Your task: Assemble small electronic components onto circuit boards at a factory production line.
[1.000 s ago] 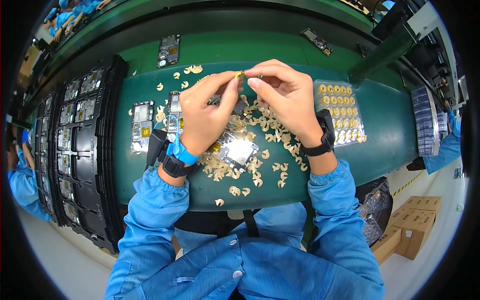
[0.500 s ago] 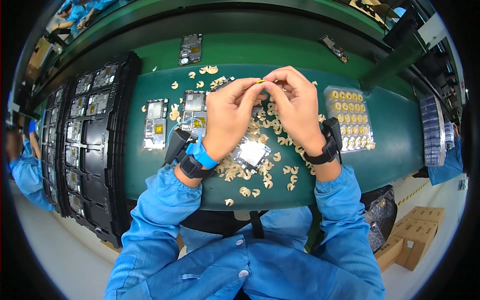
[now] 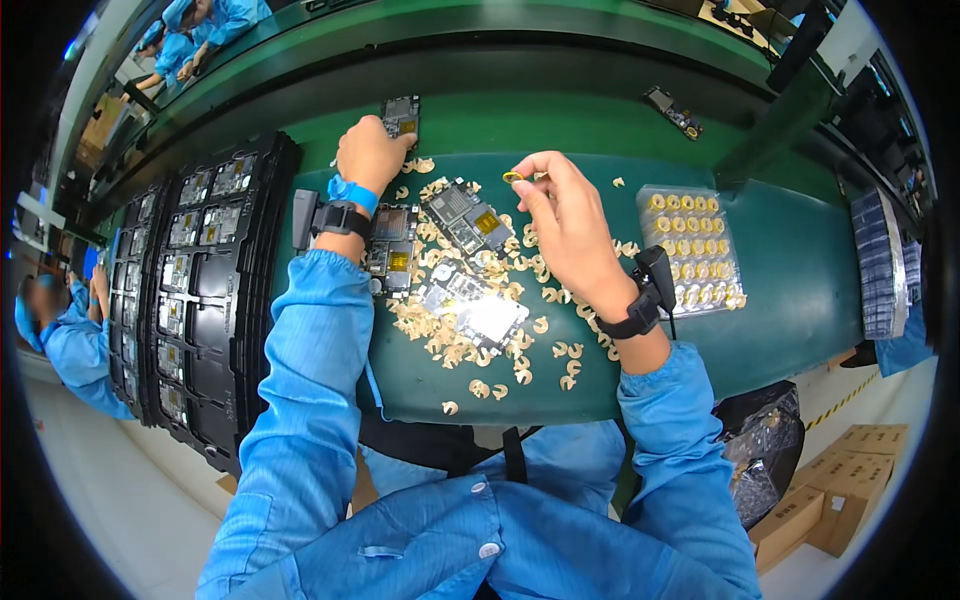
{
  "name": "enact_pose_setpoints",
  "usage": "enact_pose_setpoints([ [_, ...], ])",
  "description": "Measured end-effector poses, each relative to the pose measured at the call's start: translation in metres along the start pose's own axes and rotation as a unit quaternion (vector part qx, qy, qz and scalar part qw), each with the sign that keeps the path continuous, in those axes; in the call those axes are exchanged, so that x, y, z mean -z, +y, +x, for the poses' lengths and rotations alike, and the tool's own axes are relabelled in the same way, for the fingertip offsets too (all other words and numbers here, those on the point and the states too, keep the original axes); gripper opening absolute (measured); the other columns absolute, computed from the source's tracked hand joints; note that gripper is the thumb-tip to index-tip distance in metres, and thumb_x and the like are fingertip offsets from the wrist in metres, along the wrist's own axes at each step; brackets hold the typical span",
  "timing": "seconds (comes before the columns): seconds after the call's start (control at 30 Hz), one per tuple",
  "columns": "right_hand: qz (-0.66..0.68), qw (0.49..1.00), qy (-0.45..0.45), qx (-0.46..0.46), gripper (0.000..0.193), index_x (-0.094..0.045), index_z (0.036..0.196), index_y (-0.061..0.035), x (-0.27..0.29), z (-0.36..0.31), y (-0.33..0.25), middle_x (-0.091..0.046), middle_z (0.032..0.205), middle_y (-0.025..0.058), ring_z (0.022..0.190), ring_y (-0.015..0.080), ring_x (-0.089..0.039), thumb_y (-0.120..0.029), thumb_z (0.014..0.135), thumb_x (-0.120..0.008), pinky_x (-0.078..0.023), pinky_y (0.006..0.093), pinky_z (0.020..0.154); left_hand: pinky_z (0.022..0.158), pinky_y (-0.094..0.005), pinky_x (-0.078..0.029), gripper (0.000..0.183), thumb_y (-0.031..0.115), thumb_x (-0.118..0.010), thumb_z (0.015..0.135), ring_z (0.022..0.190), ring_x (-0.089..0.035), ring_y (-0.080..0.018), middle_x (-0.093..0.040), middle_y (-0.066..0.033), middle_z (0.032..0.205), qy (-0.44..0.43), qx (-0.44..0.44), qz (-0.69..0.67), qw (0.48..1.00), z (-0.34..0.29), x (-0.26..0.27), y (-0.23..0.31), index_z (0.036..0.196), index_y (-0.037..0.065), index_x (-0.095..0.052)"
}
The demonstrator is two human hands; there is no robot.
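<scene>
My left hand (image 3: 372, 155) reaches to the far side of the table, fingers curled down at a dark circuit board (image 3: 402, 112), its thumb against the board's near edge. Some of its fingertips are hidden behind the hand. My right hand (image 3: 570, 220) pinches a small yellow ring (image 3: 513, 177) between thumb and fingers, above the table. Below lie a tilted circuit board (image 3: 468, 217) with a gold patch, another board (image 3: 396, 250) beside my left wrist, and a shiny board (image 3: 490, 315) catching glare. Many small cream C-shaped pieces (image 3: 437, 335) are scattered around them.
Stacked black trays (image 3: 225, 290) holding circuit boards stand at the left. On the right a clear tray (image 3: 690, 298) holds rows of yellow rings. One more board (image 3: 673, 112) lies at the far right. Cardboard boxes (image 3: 835, 490) sit on the floor. Co-workers in blue (image 3: 75, 345) are farther off.
My hands have parted. The left has moved away to the far board; the right keeps the yellow ring that both hands were holding. The tilted board has come into plain view.
</scene>
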State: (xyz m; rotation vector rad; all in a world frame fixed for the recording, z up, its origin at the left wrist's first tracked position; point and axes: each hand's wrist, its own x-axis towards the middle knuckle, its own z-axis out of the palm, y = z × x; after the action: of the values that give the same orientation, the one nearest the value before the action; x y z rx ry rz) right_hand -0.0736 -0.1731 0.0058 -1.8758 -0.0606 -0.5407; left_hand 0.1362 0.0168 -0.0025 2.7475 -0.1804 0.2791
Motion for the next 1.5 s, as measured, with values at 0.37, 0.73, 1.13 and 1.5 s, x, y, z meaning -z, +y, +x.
enact_pose_setpoints([
  [0.37, -0.014, 0.998, 0.064, -0.004, 0.061, -0.041, 0.141, -0.0088, 0.004, 0.003, -0.008, -0.066, 0.119, 0.0233, 0.098, 0.0259, -0.069, -0.01, 0.091, -0.075, -0.058, 0.0353, 0.076, 0.075, -0.0287, -0.059, 0.044, 0.0, -0.08, 0.084, 0.081, -0.073, -0.0177, -0.075, -0.0143, 0.102, -0.115, 0.007, -0.557, 0.822, -0.029, 0.003, 0.025, 0.123, -0.01, -0.064],
  [0.73, 0.165, 0.976, 0.143, -0.007, 0.063, -0.036, 0.142, -0.0031, 0.0, 0.008, -0.013, -0.066, 0.112, 0.0179, 0.093, 0.017, -0.071, 0.006, 0.09, -0.071, -0.057, 0.0269, 0.076, 0.094, -0.0326, -0.062, 0.034, 0.004, -0.057, 0.104, 0.101, -0.073, -0.0211, -0.072, -0.0179, 0.116, -0.292, -0.032, -0.758, 0.582, -0.12, 0.026, 0.046, 0.134, -0.013, -0.055],
  [1.13, -0.015, 0.999, -0.03, 0.008, 0.011, -0.066, 0.102, 0.0058, 0.002, 0.0, -0.012, -0.068, 0.092, 0.0129, 0.079, 0.0166, -0.066, -0.004, 0.097, -0.065, -0.053, 0.0294, 0.073, 0.09, -0.0285, -0.06, 0.031, 0.009, -0.054, 0.106, 0.104, -0.071, -0.0178, -0.071, -0.0166, 0.12, -0.239, -0.056, -0.683, 0.688, -0.132, 0.02, 0.038, 0.131, -0.01, -0.061],
  [1.5, -0.033, 0.999, -0.006, 0.034, 0.013, -0.065, 0.097, 0.0076, -0.003, -0.001, -0.009, -0.068, 0.087, 0.016, 0.072, 0.0213, -0.067, -0.005, 0.095, -0.065, -0.053, 0.0325, 0.067, 0.092, -0.0294, -0.06, 0.034, 0.011, -0.056, 0.106, 0.106, -0.071, -0.0183, -0.07, -0.0161, 0.122, -0.228, -0.105, -0.658, 0.71, -0.137, 0.016, 0.041, 0.133, -0.008, -0.061],
])
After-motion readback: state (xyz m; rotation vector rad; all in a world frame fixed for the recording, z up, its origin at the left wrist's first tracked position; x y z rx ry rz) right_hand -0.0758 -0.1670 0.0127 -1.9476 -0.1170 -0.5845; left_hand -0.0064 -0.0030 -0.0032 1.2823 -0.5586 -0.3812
